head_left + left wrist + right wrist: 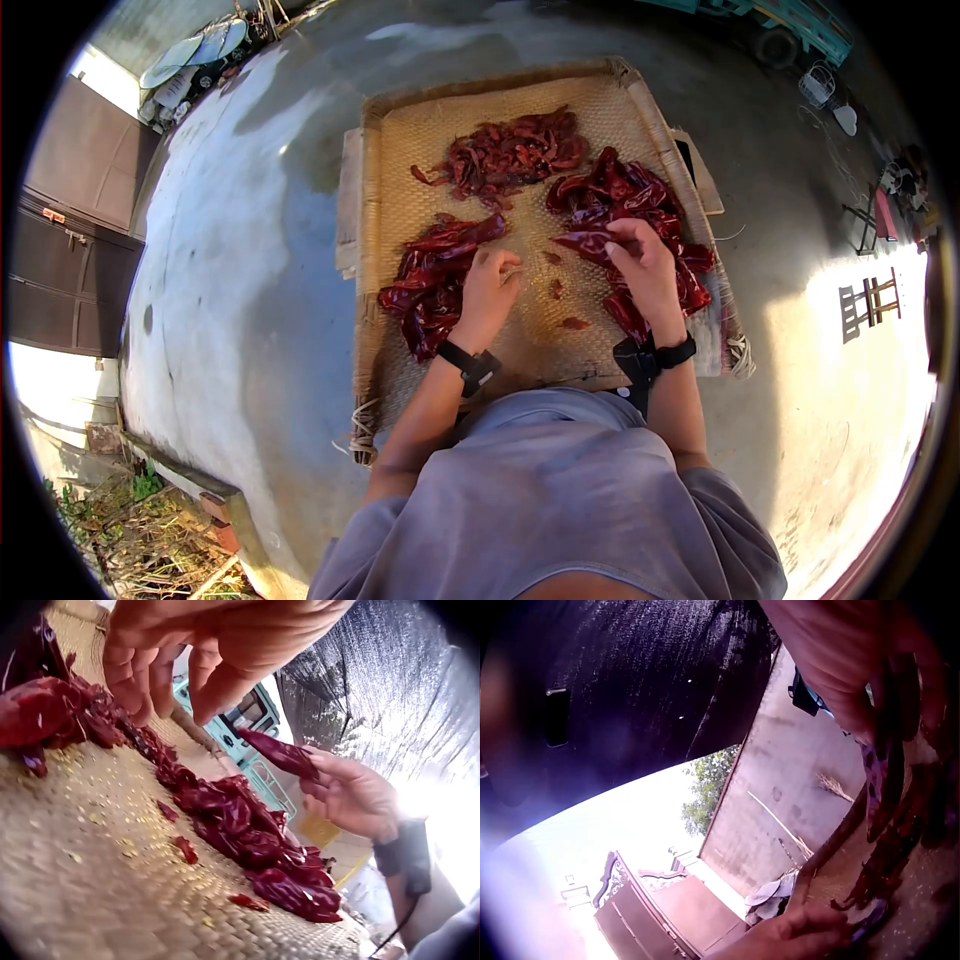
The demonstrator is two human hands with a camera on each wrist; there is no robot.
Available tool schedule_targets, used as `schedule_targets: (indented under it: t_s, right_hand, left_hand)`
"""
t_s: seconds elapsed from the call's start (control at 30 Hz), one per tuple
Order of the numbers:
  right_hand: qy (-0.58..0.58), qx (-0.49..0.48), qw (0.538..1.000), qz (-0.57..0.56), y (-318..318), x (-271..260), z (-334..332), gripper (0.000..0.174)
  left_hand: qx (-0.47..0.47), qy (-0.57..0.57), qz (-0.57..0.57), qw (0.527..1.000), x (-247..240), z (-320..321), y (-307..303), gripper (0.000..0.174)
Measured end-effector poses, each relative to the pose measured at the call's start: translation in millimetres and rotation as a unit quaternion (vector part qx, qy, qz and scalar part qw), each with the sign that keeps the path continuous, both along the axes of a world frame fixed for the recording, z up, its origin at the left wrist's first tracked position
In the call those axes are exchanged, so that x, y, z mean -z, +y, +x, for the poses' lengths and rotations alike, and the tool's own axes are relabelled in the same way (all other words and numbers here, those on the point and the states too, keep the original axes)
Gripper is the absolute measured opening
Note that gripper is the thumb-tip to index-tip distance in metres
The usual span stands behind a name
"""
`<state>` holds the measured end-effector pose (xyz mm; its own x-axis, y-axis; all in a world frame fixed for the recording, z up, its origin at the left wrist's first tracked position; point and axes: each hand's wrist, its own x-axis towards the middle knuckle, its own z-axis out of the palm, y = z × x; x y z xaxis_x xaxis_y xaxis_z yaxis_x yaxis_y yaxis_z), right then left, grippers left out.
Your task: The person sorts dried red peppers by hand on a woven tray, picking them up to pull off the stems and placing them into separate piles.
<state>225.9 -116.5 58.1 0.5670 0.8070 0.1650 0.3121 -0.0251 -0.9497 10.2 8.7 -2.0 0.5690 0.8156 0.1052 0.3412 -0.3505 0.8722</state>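
Observation:
Pinched by my right hand [645,272] [360,796] is a dark red pepper [583,243] [279,754], its tip pointing left toward the other hand. My left hand [488,300] [225,645] hovers beside the left pile of peppers [425,290], fingers loosely bent with nothing visible between them. A second pile of whole peppers [620,190] lies under and behind the right hand. Torn or shrivelled red pieces [515,150] form a heap at the far middle of the woven tray [420,130]. In the right wrist view the right hand [840,660] is dark and partly cut off.
Small red scraps [575,323] and pale seeds [127,844] lie on the woven surface between the piles. A raised rim [500,86] borders the tray. Beyond it are a concrete floor [300,200], a brown metal gate [70,260] and a teal vehicle [815,30].

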Motion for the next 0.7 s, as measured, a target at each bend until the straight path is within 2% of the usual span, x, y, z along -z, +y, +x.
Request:
schedule_targets:
  t_s: [0.07, 0.1, 0.13, 0.17, 0.23, 0.27, 0.37, 0.5, 0.57, 0.7]
  right_hand:
    - [-0.163, 0.137, 0.977, -0.014, -9, -12, 19, 0.025]
    - [-0.18, 0.195, 0.964, -0.023, -14, -13, 27, 0.027]
    - [-0.215, 0.246, 0.945, -0.028, -17, -12, 31, 0.027]
    - [-0.251, 0.296, 0.921, -0.033, -20, -11, 34, 0.028]
    - [-0.289, 0.3, 0.903, -0.108, -26, 0, 41, 0.027]
    - [-0.307, 0.302, 0.891, -0.145, -29, 8, 41, 0.027]
    - [-0.378, 0.228, 0.873, -0.209, -36, 28, 30, 0.026]
    - [-0.376, 0.245, 0.889, -0.097, -23, 23, 21, 0.026]
    - [-0.37, 0.22, 0.901, -0.056, -16, 15, 14, 0.022]
    - [-0.356, 0.149, 0.922, 0.012, 3, 7, -6, 0.02]
  left_hand:
    - [-0.025, 0.102, 0.093, 0.99, -13, -1, 7, 0.021]
    - [-0.036, 0.152, 0.137, 0.978, -18, -1, 11, 0.023]
    - [-0.049, 0.186, 0.118, 0.974, -18, -1, 16, 0.027]
    - [-0.049, 0.198, 0.17, 0.964, -9, -2, 21, 0.029]
    - [-0.05, 0.221, 0.272, 0.935, 1, -2, 30, 0.032]
    - [-0.032, 0.281, 0.221, 0.933, 6, 0, 34, 0.029]
    - [-0.036, 0.323, 0.222, 0.919, 17, 4, 41, 0.025]
    - [-0.008, 0.359, 0.217, 0.908, 27, 4, 54, 0.024]
    - [0.015, 0.384, 0.206, 0.9, 24, 4, 60, 0.023]
    - [-0.012, 0.349, 0.274, 0.896, 39, -2, 56, 0.025]
